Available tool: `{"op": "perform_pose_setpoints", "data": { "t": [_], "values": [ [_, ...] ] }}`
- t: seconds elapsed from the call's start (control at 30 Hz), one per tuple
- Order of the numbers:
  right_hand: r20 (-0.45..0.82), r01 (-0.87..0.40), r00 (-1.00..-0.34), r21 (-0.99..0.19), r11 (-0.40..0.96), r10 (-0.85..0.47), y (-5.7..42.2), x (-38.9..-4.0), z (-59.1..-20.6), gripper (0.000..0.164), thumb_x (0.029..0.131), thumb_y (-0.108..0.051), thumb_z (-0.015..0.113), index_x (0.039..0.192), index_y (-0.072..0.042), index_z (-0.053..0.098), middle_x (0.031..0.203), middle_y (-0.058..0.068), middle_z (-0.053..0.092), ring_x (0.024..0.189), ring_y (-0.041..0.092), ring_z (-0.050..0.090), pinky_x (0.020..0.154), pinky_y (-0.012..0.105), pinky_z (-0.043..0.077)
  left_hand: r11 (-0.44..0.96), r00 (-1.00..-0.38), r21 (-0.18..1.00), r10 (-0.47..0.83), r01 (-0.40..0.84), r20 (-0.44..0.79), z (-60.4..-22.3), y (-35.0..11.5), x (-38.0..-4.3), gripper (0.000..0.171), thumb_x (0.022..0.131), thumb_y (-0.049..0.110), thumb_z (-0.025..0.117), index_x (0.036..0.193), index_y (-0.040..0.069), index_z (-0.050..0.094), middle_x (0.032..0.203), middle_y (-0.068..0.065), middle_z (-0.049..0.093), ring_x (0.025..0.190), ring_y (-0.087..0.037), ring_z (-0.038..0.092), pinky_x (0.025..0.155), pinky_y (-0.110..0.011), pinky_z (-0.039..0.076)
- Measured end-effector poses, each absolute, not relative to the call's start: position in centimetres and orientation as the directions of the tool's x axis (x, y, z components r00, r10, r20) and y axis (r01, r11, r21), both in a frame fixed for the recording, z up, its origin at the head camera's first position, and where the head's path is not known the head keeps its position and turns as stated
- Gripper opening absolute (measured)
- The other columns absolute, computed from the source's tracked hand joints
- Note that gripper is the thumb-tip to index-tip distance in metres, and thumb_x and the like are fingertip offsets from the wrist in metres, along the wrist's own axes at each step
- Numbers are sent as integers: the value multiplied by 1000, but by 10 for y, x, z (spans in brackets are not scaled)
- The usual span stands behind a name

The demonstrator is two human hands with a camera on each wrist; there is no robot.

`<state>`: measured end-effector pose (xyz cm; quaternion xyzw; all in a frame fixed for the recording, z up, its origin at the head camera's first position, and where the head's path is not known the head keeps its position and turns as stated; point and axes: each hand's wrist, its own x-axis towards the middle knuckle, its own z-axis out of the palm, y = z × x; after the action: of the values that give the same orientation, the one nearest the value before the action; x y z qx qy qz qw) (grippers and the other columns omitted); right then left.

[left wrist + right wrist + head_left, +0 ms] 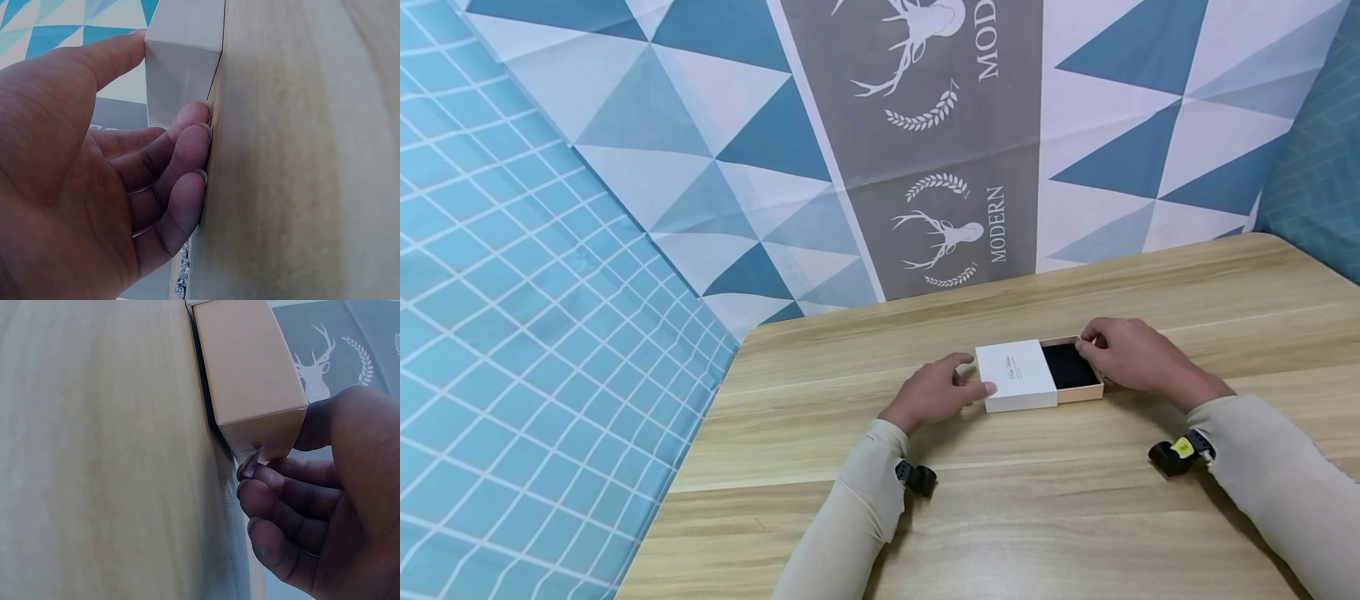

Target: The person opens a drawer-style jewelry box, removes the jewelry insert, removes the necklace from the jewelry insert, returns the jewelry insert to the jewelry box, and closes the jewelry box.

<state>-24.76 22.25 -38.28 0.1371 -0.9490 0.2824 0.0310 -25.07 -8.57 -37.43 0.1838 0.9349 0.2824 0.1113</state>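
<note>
A flat white box sleeve [1015,375] with small lettering lies on the table. Its peach drawer [1081,393], lined with a black insert [1069,367], sticks out to the right. My left hand [936,389] holds the sleeve's left end, thumb at the near corner and index finger by the far one. In the left wrist view the other fingers [187,150] curl down to the tabletop. My right hand [1131,354] grips the drawer's right end. The right wrist view shows its thumb over the drawer edge and a small dark tab [251,465] at the fingertips.
The wood-grain table [1000,525] reaches back to a wall covering [715,167] with triangles and deer prints. Blue checked cloth [535,333] hangs at the left. A black wrist camera [917,479] is strapped to the left sleeve, another camera [1172,457] to the right.
</note>
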Motion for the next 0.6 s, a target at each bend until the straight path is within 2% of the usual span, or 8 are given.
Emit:
{"op": "perform_pose_setpoints", "data": {
  "t": [0.37,0.6],
  "values": [
    [156,-287,-958,-507,813,-242,220,-248,-382,32,102,-23,54,113,4,66,81,3,63,65,16,55,61,36,45,767,-906,577,411,282,-103,-375,-86,-251,71,90,63,62,148,23,50,95,6,67,76,-9,62,73,-32,48],
    [173,-308,-951,-498,811,-255,220,-249,-383,30,102,-23,54,112,3,68,80,3,63,64,16,54,60,35,45,770,-905,571,413,286,-103,-374,-86,-251,70,90,63,62,146,22,52,95,5,67,78,-10,61,73,-32,48]
  ]
}}
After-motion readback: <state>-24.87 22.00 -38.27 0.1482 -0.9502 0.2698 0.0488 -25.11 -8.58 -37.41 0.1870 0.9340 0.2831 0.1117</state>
